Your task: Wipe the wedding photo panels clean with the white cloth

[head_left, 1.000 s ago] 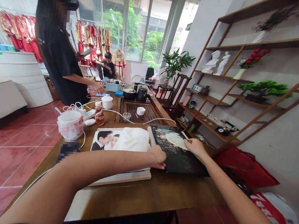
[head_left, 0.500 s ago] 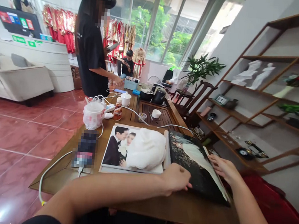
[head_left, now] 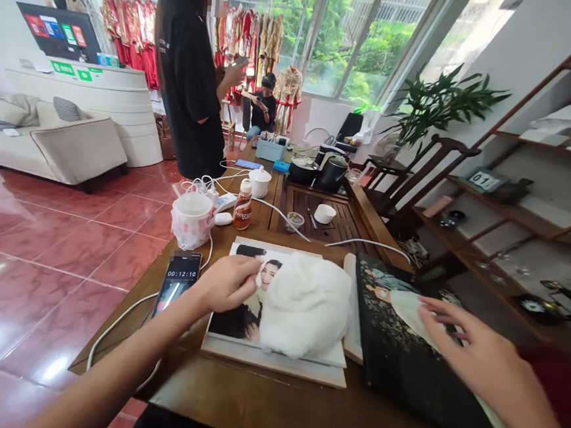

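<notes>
White cloth [head_left: 305, 313] lies bunched on the portrait print [head_left: 237, 319]; our left hand [head_left: 228, 282], loosely curled, fingertips resting on that print, sits just left of the cloth, nearer; our right hand [head_left: 472, 351] hovers spread, empty, over the dark print [head_left: 392, 361] right of it

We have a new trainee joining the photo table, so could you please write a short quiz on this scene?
1. True or false: the right hand grips the white cloth.
2. What does the left hand rest on? A) a bottle B) the light photo print C) a teapot
3. What does the phone beside the print show on its screen?

Key
1. False: it is spread open over the dark photo panel; the cloth lies on the light photo print.
2. B
3. A time readout, 00:12:10.
</notes>
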Demonstrator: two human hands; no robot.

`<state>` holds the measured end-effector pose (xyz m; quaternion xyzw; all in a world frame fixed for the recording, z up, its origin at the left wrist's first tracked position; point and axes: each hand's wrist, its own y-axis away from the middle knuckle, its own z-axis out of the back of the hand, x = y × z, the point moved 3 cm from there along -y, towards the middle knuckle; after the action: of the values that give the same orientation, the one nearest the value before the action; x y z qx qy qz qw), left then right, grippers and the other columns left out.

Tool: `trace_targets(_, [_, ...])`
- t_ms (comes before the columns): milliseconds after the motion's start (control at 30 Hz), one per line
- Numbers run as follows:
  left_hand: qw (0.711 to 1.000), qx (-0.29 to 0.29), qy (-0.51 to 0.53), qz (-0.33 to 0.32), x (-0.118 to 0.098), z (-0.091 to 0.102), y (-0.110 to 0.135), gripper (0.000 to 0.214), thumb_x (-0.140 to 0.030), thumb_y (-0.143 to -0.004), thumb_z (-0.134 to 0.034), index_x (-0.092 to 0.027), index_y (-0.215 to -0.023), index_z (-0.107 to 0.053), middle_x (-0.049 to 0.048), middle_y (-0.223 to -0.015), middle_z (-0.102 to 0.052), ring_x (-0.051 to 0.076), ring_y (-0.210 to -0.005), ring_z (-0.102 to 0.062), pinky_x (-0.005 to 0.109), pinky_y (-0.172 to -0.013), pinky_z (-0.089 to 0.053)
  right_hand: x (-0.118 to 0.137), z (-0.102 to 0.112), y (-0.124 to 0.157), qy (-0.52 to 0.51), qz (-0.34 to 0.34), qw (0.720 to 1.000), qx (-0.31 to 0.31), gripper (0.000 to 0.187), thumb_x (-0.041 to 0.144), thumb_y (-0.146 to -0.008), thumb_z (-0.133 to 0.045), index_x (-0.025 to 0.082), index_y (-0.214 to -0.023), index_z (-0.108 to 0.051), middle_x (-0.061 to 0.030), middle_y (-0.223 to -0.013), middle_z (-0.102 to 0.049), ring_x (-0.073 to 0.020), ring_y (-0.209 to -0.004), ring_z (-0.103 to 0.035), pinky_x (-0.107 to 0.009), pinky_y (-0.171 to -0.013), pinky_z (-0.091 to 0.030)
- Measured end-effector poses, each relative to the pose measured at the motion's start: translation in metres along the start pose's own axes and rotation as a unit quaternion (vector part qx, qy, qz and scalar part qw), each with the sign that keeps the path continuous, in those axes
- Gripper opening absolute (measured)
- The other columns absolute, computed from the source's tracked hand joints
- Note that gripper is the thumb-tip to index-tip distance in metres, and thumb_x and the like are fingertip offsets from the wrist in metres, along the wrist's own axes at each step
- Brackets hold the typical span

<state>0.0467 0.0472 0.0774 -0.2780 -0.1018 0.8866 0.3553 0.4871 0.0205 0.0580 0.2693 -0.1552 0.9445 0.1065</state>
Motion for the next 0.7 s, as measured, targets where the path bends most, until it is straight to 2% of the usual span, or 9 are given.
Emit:
trace_targets(33, [1.000,0.014,-0.015,0.004,0.012,-0.003,0.000,0.022,-0.020,-0.086,-0.028,-0.021,-0.072,-0.044,0.0020,-0.067,-0.049,0.017,-0.063,-0.047,0.027,-0.062,-0.037,0.028,-0.012,0.010,0.050,0.045,0.998,0.015,0.040,0.060,-0.075,-0.061,0.037,-0.107,-0.066,-0.0093,-0.108,-0.068,-0.0334,-0.090,-0.063,-0.054,-0.088,-0.042])
trace_targets(67, [0.999,0.025,-0.026,0.002,0.022,-0.006,0.000,0.022,-0.019,-0.086,-0.028,-0.021,-0.073,-0.046,0.0026,-0.069,-0.051,0.018,-0.065,-0.048,0.028,-0.063,-0.038,0.057,-0.023,0.019,0.060,0.120,0.991,0.017,0.042,0.058,-0.079,-0.055,0.036,-0.114,-0.063,-0.0063,-0.118,-0.064,-0.0319,-0.103,-0.060,-0.051,-0.094,-0.041])
trace_targets(133, [0.998,0.047,-0.040,-0.016,0.035,-0.013,0.001,0.022,-0.017,-0.084,-0.029,-0.021,-0.078,-0.051,0.0043,-0.074,-0.055,0.019,-0.070,-0.051,0.029,-0.068,-0.040,0.105,-0.046,0.035,0.071,0.256,0.963,0.030,0.054,0.053,-0.084,-0.050,0.030,-0.133,-0.048,-0.0056,-0.135,-0.053,-0.0304,-0.121,-0.050,-0.048,-0.102,-0.037])
trace_targets(233, [0.996,0.071,-0.054,-0.022,0.042,-0.021,0.006,0.019,-0.015,-0.082,-0.033,-0.021,-0.075,-0.049,0.0045,-0.076,-0.057,0.020,-0.071,-0.051,0.030,-0.068,-0.040,0.147,-0.073,0.044,0.128,0.358,0.924,0.032,0.065,0.050,-0.083,-0.053,0.031,-0.143,-0.036,-0.0050,-0.148,-0.037,-0.0322,-0.130,-0.039,-0.051,-0.106,-0.030])
trace_targets(367, [0.992,0.095,-0.067,-0.038,0.041,-0.027,0.012,0.020,-0.014,-0.084,-0.034,-0.021,-0.073,-0.049,0.0045,-0.078,-0.058,0.020,-0.073,-0.052,0.031,-0.072,-0.041,0.165,-0.102,0.039,0.156,0.387,0.906,0.075,0.079,0.061,-0.079,-0.052,0.033,-0.147,-0.026,-0.0051,-0.153,-0.028,-0.0373,-0.137,-0.028,-0.061,-0.108,-0.019])
trace_targets(467, [0.988,0.111,-0.096,-0.055,0.039,-0.031,0.015,0.020,-0.014,-0.087,-0.035,-0.021,-0.077,-0.052,0.0050,-0.083,-0.059,0.020,-0.076,-0.054,0.032,-0.074,-0.043,0.166,-0.121,0.037,0.141,0.386,0.899,0.150,0.088,0.070,-0.073,-0.054,0.034,-0.147,-0.026,-0.0048,-0.152,-0.030,-0.0379,-0.137,-0.027,-0.061,-0.107,-0.021])
trace_targets(533, [0.987,0.104,-0.117,-0.046,0.039,-0.034,0.015,0.021,-0.016,-0.091,-0.036,-0.020,-0.081,-0.055,0.0058,-0.088,-0.060,0.021,-0.084,-0.056,0.035,-0.080,-0.045,0.166,-0.127,0.039,0.129,0.377,0.901,0.173,0.095,0.075,-0.066,-0.056,0.034,-0.147,-0.027,-0.0058,-0.152,-0.030,-0.0388,-0.136,-0.027,-0.060,-0.106,-0.024])
trace_targets(600, [0.990,0.076,-0.114,-0.021,0.039,-0.037,0.015,0.020,-0.016,-0.092,-0.038,-0.019,-0.097,-0.057,0.0076,-0.102,-0.060,0.022,-0.098,-0.056,0.037,-0.090,-0.044,0.168,-0.129,0.045,0.124,0.371,0.903,0.180,0.106,0.081,-0.058,-0.058,0.033,-0.147,-0.027,-0.0073,-0.152,-0.029,-0.0404,-0.136,-0.027,-0.061,-0.106,-0.023])
trace_targets(700, [0.996,0.029,-0.075,0.024,0.041,-0.041,0.017,0.033,-0.015,-0.093,-0.040,-0.018,-0.125,-0.049,0.0088,-0.128,-0.052,0.021,-0.122,-0.047,0.037,-0.104,-0.038,0.174,-0.126,0.062,0.123,0.374,0.898,0.198,0.120,0.088,-0.048,-0.057,0.031,-0.148,-0.025,-0.0098,-0.153,-0.026,-0.0426,-0.136,-0.025,-0.063,-0.107,-0.020])
